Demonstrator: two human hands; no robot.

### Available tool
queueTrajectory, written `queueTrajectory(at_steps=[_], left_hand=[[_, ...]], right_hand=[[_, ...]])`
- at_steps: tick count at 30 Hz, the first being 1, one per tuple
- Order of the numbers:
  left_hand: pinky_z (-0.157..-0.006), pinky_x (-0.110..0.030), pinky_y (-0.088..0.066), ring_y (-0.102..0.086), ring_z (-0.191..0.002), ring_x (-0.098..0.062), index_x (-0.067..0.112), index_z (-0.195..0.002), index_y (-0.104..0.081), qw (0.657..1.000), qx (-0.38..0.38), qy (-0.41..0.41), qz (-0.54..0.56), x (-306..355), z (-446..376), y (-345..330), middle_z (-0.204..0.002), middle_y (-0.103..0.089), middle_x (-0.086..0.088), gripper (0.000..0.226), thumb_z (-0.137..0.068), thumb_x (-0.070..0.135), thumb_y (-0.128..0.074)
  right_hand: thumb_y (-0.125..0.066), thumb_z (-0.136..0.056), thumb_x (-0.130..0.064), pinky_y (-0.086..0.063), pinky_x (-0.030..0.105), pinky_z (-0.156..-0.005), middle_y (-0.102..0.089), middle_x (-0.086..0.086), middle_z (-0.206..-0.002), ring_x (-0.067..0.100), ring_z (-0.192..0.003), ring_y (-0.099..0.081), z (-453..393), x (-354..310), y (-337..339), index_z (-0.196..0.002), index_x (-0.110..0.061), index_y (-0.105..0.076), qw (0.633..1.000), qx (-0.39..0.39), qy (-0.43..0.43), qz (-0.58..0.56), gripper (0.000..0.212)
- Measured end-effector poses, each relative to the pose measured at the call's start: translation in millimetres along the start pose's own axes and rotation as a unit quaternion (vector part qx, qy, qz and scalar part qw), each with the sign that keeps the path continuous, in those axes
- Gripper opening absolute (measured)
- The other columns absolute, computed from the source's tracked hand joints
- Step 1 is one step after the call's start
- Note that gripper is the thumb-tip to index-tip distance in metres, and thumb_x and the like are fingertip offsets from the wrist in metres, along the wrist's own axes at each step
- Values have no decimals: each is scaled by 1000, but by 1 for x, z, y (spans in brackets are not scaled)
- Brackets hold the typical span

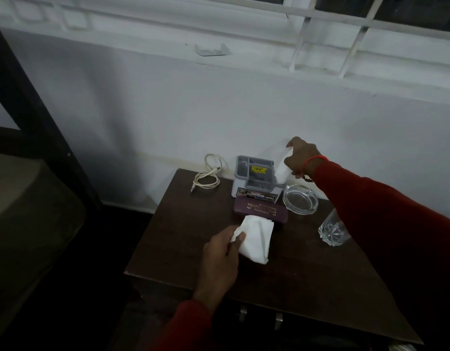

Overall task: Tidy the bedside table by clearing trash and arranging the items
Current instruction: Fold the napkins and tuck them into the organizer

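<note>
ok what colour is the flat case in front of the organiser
Dark maroon with gold lettering; the flat case shows best in the head view, just behind the white tissue.

Single head cam, above and in front of the bedside table (307,287), angled down toward the wall behind it, close range.

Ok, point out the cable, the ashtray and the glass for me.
cable (206,176): head view, on the coiled loop.
ashtray (300,198): head view, on its clear base.
glass (331,230): head view, on its cut lower wall.
</note>
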State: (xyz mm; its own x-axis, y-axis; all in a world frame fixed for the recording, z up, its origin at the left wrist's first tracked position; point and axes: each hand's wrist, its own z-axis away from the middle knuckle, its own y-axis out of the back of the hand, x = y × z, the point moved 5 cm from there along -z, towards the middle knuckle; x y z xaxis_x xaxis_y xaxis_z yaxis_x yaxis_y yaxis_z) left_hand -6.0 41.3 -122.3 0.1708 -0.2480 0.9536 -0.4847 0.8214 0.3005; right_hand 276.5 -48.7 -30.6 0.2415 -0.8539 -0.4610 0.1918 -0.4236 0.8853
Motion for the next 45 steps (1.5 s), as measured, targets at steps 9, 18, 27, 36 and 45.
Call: queueTrajectory(at_steps=[9, 18, 27, 36, 45], left_hand=[[-100, -31, -49, -57, -111, -12, 19, -129, -65, 998, 41, 31, -28, -1, 5, 3, -127, -59, 2, 35, -102, 36, -51], [-104, -30, -21, -21, -127, 0, 35, -140, -53, 996, 44, 21, -68, 3, 7, 7, -151, -44, 8, 39, -101, 42, -49], [-113, -44, -20, -19, -142, -11, 44, -85, -53, 996, 61, 27, -60, 6, 6, 11, -156, -31, 26, 17, -101, 40, -50], [-110, -38, -21, -21, -143, -15, 37, -111, -60, 996, 50, 45, -53, 7, 7, 9, -154, -38, 23, 14, -102, 38, -50], [-113, -37, -26, -26, -139, -11, 50, -111, -54, 998, 40, 40, -33, 6, 8, 10, -149, -46, 22, 15, -102, 38, -51]], right_hand=[[-65, -83, -3, -58, 42, -78, -58, 22, -125, 38, -102, -64, 0, 4, -9, -114, -8, -62, 996, 20, 60, 69, 32], [-54, -87, -11, -53, 36, -64, -59, 24, -123, 44, -101, -66, -7, 13, -10, -113, -5, -63, 997, 65, 23, 21, 29], [-80, -73, -55, -59, 51, -80, -56, 18, -115, 38, -94, -67, 7, 14, -10, -130, -13, -40, 1000, 11, -11, -12, 82], [-56, -83, 2, -47, 29, -69, -55, 16, -103, 27, -74, -53, 5, 19, 6, -126, -13, -51, 993, 102, 18, -55, 47], [-50, -82, 6, -60, 39, -71, -53, 22, -128, 40, -98, -65, 5, 11, -21, -116, -17, -63, 998, 44, 39, -23, 43]])
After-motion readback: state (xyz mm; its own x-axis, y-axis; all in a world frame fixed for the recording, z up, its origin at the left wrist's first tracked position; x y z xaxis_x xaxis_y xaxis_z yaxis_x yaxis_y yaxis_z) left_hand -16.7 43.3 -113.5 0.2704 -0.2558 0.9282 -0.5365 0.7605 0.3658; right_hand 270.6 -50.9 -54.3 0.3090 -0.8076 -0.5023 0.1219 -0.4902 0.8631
